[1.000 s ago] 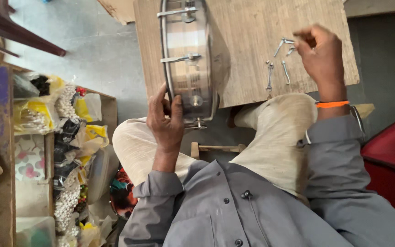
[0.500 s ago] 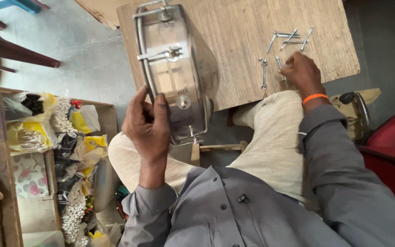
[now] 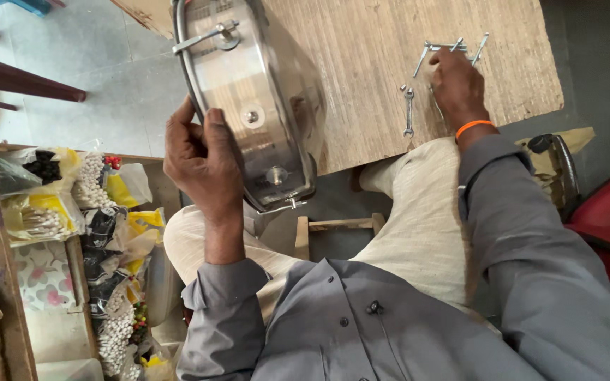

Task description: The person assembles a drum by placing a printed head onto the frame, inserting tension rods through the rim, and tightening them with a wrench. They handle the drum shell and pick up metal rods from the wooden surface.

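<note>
shiny metal drum shell (image 3: 248, 99) tilted on its edge at the board's side, loose steel bolts (image 3: 453, 48) scattered on the board

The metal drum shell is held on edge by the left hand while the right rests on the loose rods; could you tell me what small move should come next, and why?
Probably close the right hand on one tension rod: it already lies on the pile, and the left hand steadies the drum shell.
</note>
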